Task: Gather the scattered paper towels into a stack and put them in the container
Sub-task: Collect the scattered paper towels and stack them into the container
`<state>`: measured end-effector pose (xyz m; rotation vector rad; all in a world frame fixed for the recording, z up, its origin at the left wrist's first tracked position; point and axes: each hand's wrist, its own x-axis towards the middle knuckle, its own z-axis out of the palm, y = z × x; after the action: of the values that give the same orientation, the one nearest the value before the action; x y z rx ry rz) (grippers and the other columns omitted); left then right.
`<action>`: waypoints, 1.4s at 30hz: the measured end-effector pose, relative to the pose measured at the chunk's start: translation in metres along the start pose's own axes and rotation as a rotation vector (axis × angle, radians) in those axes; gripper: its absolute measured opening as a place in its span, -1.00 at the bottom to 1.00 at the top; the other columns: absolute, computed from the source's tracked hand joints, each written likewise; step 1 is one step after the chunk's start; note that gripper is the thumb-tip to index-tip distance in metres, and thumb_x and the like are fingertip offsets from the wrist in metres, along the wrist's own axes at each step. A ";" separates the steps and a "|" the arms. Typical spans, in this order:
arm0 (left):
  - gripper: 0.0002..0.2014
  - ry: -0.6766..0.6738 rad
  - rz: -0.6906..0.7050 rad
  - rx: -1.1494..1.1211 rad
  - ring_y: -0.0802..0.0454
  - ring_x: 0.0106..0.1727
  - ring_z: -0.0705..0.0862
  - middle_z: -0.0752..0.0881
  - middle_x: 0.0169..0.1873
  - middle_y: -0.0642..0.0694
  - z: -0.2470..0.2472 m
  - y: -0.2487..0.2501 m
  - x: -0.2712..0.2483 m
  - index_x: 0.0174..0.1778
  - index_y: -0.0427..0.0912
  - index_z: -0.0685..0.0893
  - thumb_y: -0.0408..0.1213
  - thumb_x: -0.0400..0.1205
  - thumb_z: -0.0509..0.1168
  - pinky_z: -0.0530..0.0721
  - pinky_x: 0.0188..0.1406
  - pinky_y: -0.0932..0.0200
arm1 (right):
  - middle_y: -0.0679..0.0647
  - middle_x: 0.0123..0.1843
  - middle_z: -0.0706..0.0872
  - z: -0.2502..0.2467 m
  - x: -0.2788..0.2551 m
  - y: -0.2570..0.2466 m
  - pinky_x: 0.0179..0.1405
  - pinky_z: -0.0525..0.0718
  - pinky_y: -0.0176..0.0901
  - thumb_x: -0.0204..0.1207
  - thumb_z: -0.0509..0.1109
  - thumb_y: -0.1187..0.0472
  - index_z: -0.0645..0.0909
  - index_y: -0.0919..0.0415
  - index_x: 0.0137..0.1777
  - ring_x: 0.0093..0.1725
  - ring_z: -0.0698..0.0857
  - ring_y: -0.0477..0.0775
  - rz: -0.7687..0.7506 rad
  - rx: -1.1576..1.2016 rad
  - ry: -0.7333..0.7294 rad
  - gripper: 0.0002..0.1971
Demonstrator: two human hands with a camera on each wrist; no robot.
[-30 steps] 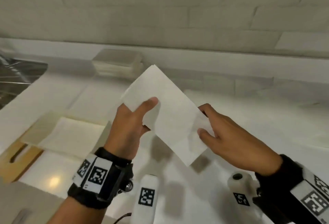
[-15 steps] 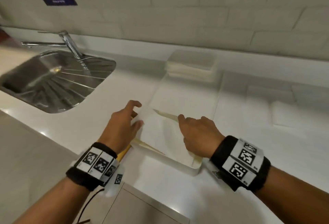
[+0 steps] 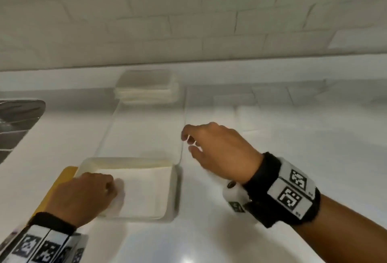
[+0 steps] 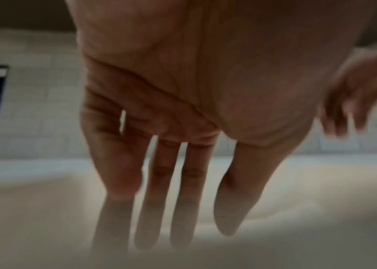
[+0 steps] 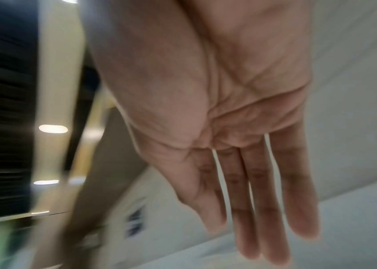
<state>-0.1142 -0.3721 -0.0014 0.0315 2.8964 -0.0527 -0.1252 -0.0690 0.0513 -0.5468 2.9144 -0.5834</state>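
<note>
A white rectangular container point(image 3: 174, 191) sits on the counter near me, with a flat paper towel point(image 3: 146, 193) lying inside. My left hand point(image 3: 105, 188) rests on the towel's left part; the left wrist view shows its fingers point(image 4: 184, 209) straight against the white sheet. Empty, my right hand point(image 3: 188, 141) hovers above the counter just past the container's far right corner, its fingers point(image 5: 272, 218) straight. Behind the container another towel point(image 3: 144, 133) lies flat. A neat towel stack point(image 3: 146, 90) stands by the wall, and one more sheet point(image 3: 251, 116) lies to the right.
A steel sink point(image 3: 16, 120) is at the far left. A yellow board point(image 3: 66, 176) sticks out from under the container's left side. The tiled wall point(image 3: 188, 22) closes off the back of the white counter point(image 3: 230, 231).
A second ago both hands held a towel in the air. It now lies in the container. My right hand has let go and lifted away to the right; my left hand stays on it.
</note>
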 end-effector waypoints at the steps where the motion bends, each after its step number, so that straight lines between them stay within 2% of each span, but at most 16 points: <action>1: -0.75 0.050 0.000 0.010 0.10 -0.22 0.72 0.71 -0.27 0.23 0.001 -0.004 0.008 -0.24 0.40 0.61 0.36 0.59 0.15 0.66 -0.26 0.12 | 0.05 0.17 0.69 -0.012 -0.006 0.039 0.06 0.70 0.08 0.65 0.22 0.20 0.53 -0.02 0.31 0.06 0.71 0.14 0.102 0.039 0.017 -0.72; 3: -0.76 0.155 0.036 -0.045 0.07 -0.41 0.72 0.68 -0.39 0.31 -0.005 -0.008 0.029 -0.23 0.53 0.56 0.52 0.39 0.25 0.73 -0.31 0.01 | 0.08 0.28 0.65 -0.034 -0.024 0.131 0.22 0.65 0.07 0.63 0.26 0.19 0.56 -0.04 0.31 0.18 0.67 0.15 0.330 -0.001 -0.001 -0.72; 5: -0.81 0.258 0.171 -0.126 -0.01 -0.52 0.69 0.68 -0.41 0.28 -0.019 0.014 0.045 -0.18 0.46 0.60 0.36 0.38 0.29 0.77 -0.38 -0.11 | 0.10 0.40 0.56 -0.050 -0.055 0.224 0.34 0.56 0.05 0.63 0.29 0.21 0.55 0.02 0.37 0.34 0.57 0.16 0.545 -0.093 -0.079 -0.68; 10: -0.88 0.292 0.311 -0.231 0.02 -0.32 0.77 0.71 -0.37 0.42 -0.105 0.221 0.038 -0.11 0.34 0.65 0.20 0.50 0.34 0.80 -0.18 -0.11 | 0.18 0.58 0.36 -0.079 -0.140 0.382 0.47 0.47 0.14 0.61 0.38 0.11 0.42 0.12 0.55 0.52 0.38 0.28 0.852 -0.206 -0.050 -0.49; 15: -0.94 0.135 0.499 -0.201 0.07 -0.12 0.71 0.70 -0.24 0.33 -0.089 0.406 0.063 -0.10 0.23 0.72 0.03 0.64 0.34 0.65 -0.05 0.09 | 0.23 0.50 0.39 -0.069 -0.170 0.444 0.34 0.56 0.14 0.54 0.40 -0.18 0.32 0.15 0.59 0.46 0.42 0.34 0.858 -0.210 -0.091 -0.29; 19: -0.87 -0.013 0.592 -0.251 0.06 -0.04 0.73 0.77 -0.02 0.23 -0.053 0.508 0.085 -0.02 0.19 0.75 -0.04 0.69 0.28 0.70 0.03 0.07 | 0.19 0.37 0.57 -0.063 -0.172 0.463 0.23 0.64 0.08 0.58 0.40 0.00 0.40 0.09 0.48 0.30 0.61 0.29 0.813 -0.128 -0.040 -0.49; 22: -0.77 -0.179 0.596 -0.343 -0.03 -0.03 0.79 0.83 -0.01 0.05 -0.033 0.558 0.093 0.02 0.04 0.78 -0.01 0.73 0.23 0.77 0.14 -0.10 | 0.15 0.24 0.67 -0.075 -0.181 0.462 0.12 0.69 0.02 0.56 0.41 0.10 0.52 0.00 0.34 0.13 0.70 0.23 0.792 0.092 0.099 -0.64; 25: -0.37 -0.613 0.275 -0.923 -0.14 -0.06 0.88 0.88 -0.02 -0.23 -0.023 0.591 0.086 0.14 -0.26 0.78 0.30 0.69 0.18 0.86 0.00 -0.05 | 0.07 -0.09 0.77 -0.089 -0.199 0.439 -0.32 0.62 -0.36 0.54 0.50 0.18 0.64 0.02 0.15 -0.21 0.81 0.02 0.626 0.550 0.390 -0.79; 27: -0.23 -0.847 0.124 -1.258 -0.19 0.00 0.86 0.85 0.10 -0.34 -0.015 0.605 0.080 0.25 -0.29 0.75 0.42 0.58 0.23 0.85 0.01 -0.05 | 0.06 -0.20 0.76 -0.094 -0.211 0.418 -0.37 0.64 -0.27 0.54 0.52 0.26 0.64 0.09 0.10 -0.30 0.83 0.04 0.491 0.824 0.445 -0.81; 28: -0.27 -0.852 0.109 -1.384 -0.20 0.05 0.84 0.83 0.16 -0.34 -0.009 0.610 0.080 0.27 -0.23 0.75 0.40 0.56 0.30 0.81 0.12 -0.11 | 0.06 -0.21 0.75 -0.095 -0.216 0.410 -0.31 0.71 -0.13 0.54 0.51 0.28 0.63 0.12 0.10 -0.28 0.85 0.09 0.434 0.920 0.427 -0.81; 30: -0.54 -0.708 0.102 -1.587 -0.19 0.09 0.79 0.83 0.14 -0.30 -0.003 0.616 0.083 0.16 -0.16 0.78 0.18 0.62 0.40 0.72 0.25 -0.17 | 0.02 -0.19 0.71 -0.093 -0.223 0.405 -0.21 0.72 -0.02 0.55 0.51 0.29 0.59 0.12 0.11 -0.28 0.83 0.08 0.365 1.023 0.349 -0.79; 32: -0.77 -0.525 0.086 -1.690 -0.14 0.00 0.80 0.84 -0.06 -0.21 -0.007 0.619 0.087 0.07 -0.21 0.77 -0.12 0.66 0.43 0.76 0.07 -0.07 | -0.02 -0.15 0.65 -0.093 -0.229 0.408 -0.21 0.65 -0.20 0.51 0.55 0.22 0.57 0.07 0.09 -0.29 0.74 -0.04 0.326 1.034 0.246 -0.75; 34: -0.81 -0.441 0.125 -1.728 -0.04 -0.08 0.80 0.83 -0.13 -0.13 -0.015 0.618 0.087 0.12 -0.26 0.76 -0.26 0.65 0.43 0.78 -0.12 0.06 | -0.06 -0.04 0.63 -0.098 -0.230 0.415 -0.07 0.63 -0.22 0.43 0.58 -0.06 0.59 -0.01 0.07 -0.15 0.71 -0.06 0.319 1.051 0.198 -0.69; 36: -0.78 -0.449 0.195 -1.682 0.03 -0.15 0.81 0.85 -0.16 -0.08 -0.021 0.612 0.083 0.09 -0.25 0.78 -0.28 0.56 0.46 0.78 -0.25 0.14 | -0.15 0.06 0.68 -0.107 -0.224 0.434 0.18 0.61 -0.15 0.38 0.42 -0.39 0.64 -0.09 0.03 0.07 0.71 -0.12 0.408 0.998 0.301 -0.56; 39: -0.69 -0.367 0.211 -1.495 -0.06 0.00 0.86 0.89 -0.04 -0.10 -0.025 0.597 0.084 0.13 -0.21 0.80 -0.24 0.49 0.55 0.80 -0.08 0.00 | -0.04 0.22 0.60 -0.119 -0.205 0.482 0.35 0.42 -0.10 0.54 0.17 -0.41 0.64 -0.14 0.14 0.32 0.54 -0.04 0.582 0.596 0.365 -0.55; 42: -0.73 -0.269 0.225 -1.361 -0.03 0.04 0.87 0.90 -0.01 -0.06 -0.029 0.586 0.084 0.14 -0.11 0.80 -0.17 0.55 0.56 0.79 0.13 -0.06 | 0.20 0.48 0.43 -0.111 -0.193 0.530 0.44 0.45 0.10 0.62 0.27 -0.22 0.39 0.14 0.56 0.49 0.39 0.24 0.716 0.010 0.025 -0.38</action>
<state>-0.1871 0.2159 -0.0135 0.0890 2.0763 1.7065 -0.1384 0.4974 -0.0463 0.5011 2.8305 -0.4886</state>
